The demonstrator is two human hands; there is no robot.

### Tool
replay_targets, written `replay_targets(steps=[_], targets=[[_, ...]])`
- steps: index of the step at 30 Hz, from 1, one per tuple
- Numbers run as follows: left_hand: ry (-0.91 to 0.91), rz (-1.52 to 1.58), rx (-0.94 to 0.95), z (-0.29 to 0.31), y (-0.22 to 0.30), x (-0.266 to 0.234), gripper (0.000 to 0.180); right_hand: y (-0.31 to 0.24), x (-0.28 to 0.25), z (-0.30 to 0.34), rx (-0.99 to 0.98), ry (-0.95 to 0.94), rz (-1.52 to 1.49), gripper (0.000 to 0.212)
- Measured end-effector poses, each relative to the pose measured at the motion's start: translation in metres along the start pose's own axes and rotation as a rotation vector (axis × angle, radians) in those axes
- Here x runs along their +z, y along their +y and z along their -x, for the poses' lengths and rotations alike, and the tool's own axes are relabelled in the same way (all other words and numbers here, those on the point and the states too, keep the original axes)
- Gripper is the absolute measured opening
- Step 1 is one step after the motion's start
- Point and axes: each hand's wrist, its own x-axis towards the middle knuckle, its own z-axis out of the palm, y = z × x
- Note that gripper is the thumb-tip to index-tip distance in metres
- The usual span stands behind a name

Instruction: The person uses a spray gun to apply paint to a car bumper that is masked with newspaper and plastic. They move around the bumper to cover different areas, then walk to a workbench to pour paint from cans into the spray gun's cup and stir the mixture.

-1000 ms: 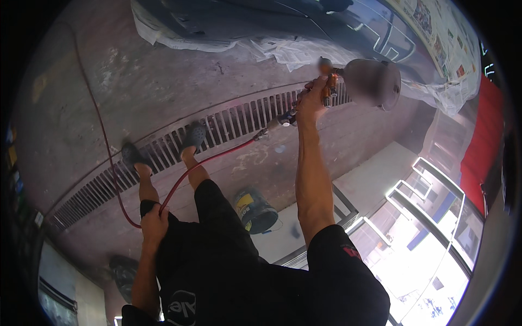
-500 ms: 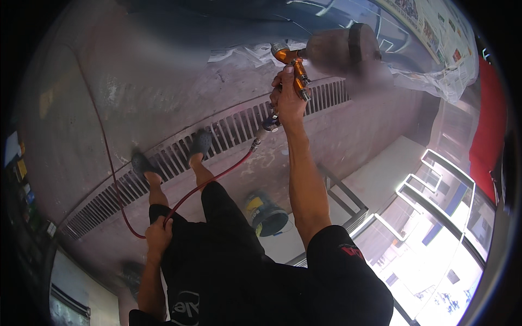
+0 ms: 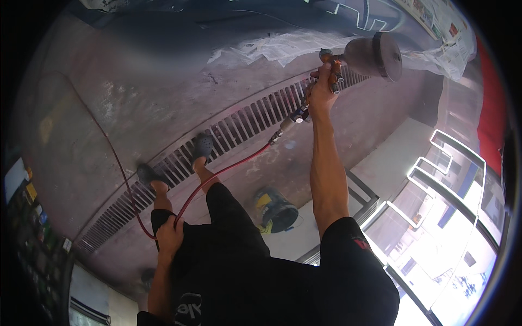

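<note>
My right hand [image 3: 322,92] is wrapped round the handle of an orange-bodied spray gun [image 3: 335,76], its arm stretched out ahead. A greyish paint cup [image 3: 370,57] with a dark band sits on the gun and leans to the right. From the handle's base a red air hose [image 3: 239,164] curves back toward me. Near my left thigh, my left hand [image 3: 170,236] is closed round that hose, which then loops away over the floor. Beyond the gun lies a dark, glossy car-like panel [image 3: 228,24], its lower edge lined with masking paper and film [image 3: 283,48].
A slatted floor grating [image 3: 244,122] runs diagonally under my feet. Right of my legs stands a dark bucket [image 3: 280,212] with yellow on it. Beside it is a metal frame [image 3: 361,190]. Newspaper sheets [image 3: 429,19] hang far right, near a red surface [image 3: 492,103].
The spray gun and my right hand have moved to the right and slightly farther from the panel's left part. My left hand still holds the hose. The view has shifted a little.
</note>
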Motion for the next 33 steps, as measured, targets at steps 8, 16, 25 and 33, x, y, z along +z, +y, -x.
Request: replay_targets(steps=[8,16,25,33], targets=[[0.092,-0.003,-0.081,0.024,-0.034,-0.035,0.031,-0.048,0.071,0.069,0.058,-0.195,0.030,0.047],[0.105,-0.012,-0.206,0.064,-0.115,-0.060,0.033,-0.046,0.173,0.117,0.145,-0.292,0.116,0.047],[0.127,0.047,-0.291,0.096,-0.190,-0.104,0.032,-0.063,0.281,0.184,0.163,-0.434,-0.009,0.050],[0.296,0.228,-0.465,0.093,-0.249,-0.178,0.034,-0.081,0.315,0.227,0.190,0.013,0.030,0.049]])
